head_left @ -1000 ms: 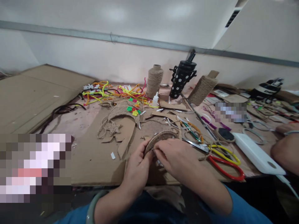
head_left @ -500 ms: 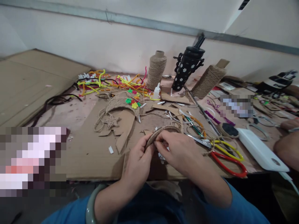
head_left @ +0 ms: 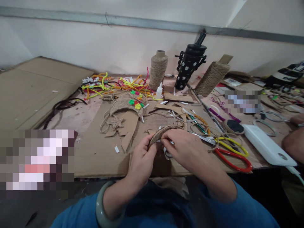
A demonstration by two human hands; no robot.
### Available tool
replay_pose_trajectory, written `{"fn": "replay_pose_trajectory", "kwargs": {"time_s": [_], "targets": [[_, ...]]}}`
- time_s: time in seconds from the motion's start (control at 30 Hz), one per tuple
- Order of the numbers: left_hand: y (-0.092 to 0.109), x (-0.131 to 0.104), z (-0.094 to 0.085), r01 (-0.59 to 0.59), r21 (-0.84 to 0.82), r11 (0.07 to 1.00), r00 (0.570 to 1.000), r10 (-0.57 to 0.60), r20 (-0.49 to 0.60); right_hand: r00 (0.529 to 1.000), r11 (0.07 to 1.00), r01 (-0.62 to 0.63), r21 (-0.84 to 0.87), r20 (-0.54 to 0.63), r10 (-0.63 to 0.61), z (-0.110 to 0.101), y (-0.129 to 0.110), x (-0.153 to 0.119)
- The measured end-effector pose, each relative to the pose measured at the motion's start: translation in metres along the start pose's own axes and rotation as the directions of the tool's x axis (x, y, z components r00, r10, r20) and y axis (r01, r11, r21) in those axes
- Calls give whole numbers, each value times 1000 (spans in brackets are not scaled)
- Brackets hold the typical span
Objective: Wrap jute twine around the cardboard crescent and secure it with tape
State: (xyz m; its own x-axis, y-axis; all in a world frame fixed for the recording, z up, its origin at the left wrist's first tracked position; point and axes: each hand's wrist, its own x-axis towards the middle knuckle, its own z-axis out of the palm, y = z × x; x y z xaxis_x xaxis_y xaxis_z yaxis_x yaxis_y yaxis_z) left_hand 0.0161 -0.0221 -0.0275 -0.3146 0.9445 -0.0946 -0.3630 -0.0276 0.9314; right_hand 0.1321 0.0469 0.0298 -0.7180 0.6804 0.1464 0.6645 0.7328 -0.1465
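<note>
Between my hands is a curved, twine-wrapped piece point(head_left: 166, 129), arched above the cardboard on the table. My left hand point(head_left: 142, 156) pinches its left end between thumb and fingers. Fingers of my right hand point(head_left: 182, 145) are closed on the piece's middle, and their tips are partly hidden. Beyond them lies a twine-wrapped crescent point(head_left: 124, 106) with green, yellow and red flowers, beside a small twine star point(head_left: 115, 123). Scissors point(head_left: 210, 140) with one yellow and one red handle rest right of my right hand.
Colourful pipe cleaners point(head_left: 114, 84) lie at the back, near a small white glue bottle point(head_left: 159, 91). Two twine spools point(head_left: 158, 71) flank a black flowered holder point(head_left: 190, 66). A white power bank point(head_left: 268, 144) is at right, beside another person's hand point(head_left: 293, 145).
The view has shifted slightly. My right fingers have moved a little on the curved piece, and my left hand keeps its hold.
</note>
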Motion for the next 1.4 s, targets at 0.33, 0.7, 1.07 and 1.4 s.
{"fn": "replay_pose_trajectory", "kwargs": {"time_s": [0.33,0.7,1.07,1.4], "targets": [[-1,-4,1,-15,-25,1000,999,14,-50,991,997,-62,-38,-122,57,6,-2,-4],[6,-10,4,114,-105,988,991,-120,-54,991,998,-27,-51,-132,20,8,-4,-1],[16,1,6,115,142,983,989,-99,-114,980,986,74,-150,-171,-100,5,-8,-13],[9,5,13,97,93,991,986,-82,-148,948,980,61,-192,-296,-117,18,-5,-11]]}}
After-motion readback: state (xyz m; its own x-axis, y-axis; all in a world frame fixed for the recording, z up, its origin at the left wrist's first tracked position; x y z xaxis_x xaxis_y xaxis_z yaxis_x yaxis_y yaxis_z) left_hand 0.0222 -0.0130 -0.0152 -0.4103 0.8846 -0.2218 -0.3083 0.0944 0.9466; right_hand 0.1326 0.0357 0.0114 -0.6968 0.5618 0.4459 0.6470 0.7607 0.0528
